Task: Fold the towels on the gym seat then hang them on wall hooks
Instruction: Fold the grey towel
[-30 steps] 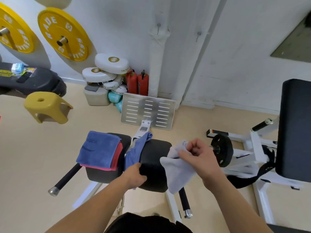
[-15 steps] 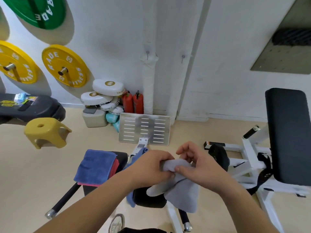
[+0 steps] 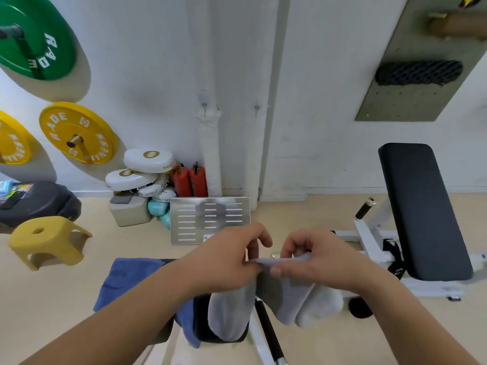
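My left hand [image 3: 226, 255] and my right hand [image 3: 320, 258] both pinch the top edge of a grey towel [image 3: 295, 301], stretched between them at chest height. The rest of the towel hangs down in folds over the black gym seat [image 3: 201, 325]. A folded blue towel [image 3: 129, 277] lies on the seat's left side, and another blue towel [image 3: 185, 322] drapes over the seat, partly behind my left forearm. Two small wall hooks [image 3: 203, 104] [image 3: 257, 108] stick out of the white wall straight ahead.
A metal footplate [image 3: 209, 219] leans ahead on the floor. A yellow stool [image 3: 46, 239] stands at left, white pads [image 3: 147, 160] and red extinguishers [image 3: 189, 180] by the wall. A black bench pad [image 3: 421, 206] on a white frame is at right. Weight plates [image 3: 76, 133] hang on the left wall.
My left hand left the seat and joined my right hand on the grey towel. Both hands then spread its top edge apart. The view tilted up toward the wall.
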Demonstrator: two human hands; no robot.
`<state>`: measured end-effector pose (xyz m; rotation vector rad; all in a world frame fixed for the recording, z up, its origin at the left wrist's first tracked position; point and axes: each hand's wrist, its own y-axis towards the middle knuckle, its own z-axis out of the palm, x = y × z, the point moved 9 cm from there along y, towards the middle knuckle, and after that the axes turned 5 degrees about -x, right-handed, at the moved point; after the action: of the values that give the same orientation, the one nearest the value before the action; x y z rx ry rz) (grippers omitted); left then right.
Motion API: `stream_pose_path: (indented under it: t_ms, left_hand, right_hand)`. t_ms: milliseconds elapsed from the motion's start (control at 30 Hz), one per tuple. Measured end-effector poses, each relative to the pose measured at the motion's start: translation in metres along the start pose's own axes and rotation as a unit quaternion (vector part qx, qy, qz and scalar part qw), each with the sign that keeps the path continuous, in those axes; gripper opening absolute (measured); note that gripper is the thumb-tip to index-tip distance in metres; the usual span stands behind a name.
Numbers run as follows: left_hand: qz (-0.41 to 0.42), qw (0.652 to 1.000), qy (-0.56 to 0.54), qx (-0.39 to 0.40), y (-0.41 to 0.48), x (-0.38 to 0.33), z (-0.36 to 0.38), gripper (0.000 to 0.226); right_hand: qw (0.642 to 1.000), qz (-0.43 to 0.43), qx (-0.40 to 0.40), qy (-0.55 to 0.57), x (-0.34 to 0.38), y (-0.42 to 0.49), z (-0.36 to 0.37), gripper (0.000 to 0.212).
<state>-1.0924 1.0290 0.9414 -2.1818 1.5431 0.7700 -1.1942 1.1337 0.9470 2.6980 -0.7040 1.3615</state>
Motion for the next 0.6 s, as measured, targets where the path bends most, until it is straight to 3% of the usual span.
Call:
stream_pose_path:
  t_ms: [67,167,367,467,600]
  left_hand:
    - [-0.016,0.998,-0.017,0.066,-0.003,0.005,0.011,0.031]
    - [-0.027,0.992,0.026,0.123,-0.012,0.029,0.024,0.012]
    - [-0.090,0.982,0.017,0.165,-0.025,0.071,0.041,0.032]
    - [-0.118,0.986,-0.027,0.119,-0.024,0.085,0.034,0.033]
    - [-0.163,0.965,-0.207,-0.009,-0.022,0.093,0.006,0.020]
  right_hand:
    - [0.999,-0.006,-0.024,0.019,0.006,-0.001,-0.011,0.019]
    - [0.993,0.006,-0.115,0.032,0.003,0.000,-0.044,0.013]
    - [0.954,0.073,-0.290,0.025,-0.058,0.000,-0.100,0.017]
    - [0.926,0.126,-0.353,0.036,-0.101,-0.009,-0.116,0.018]
    - [0.905,0.180,-0.384,0.044,-0.142,-0.026,-0.115,0.022]
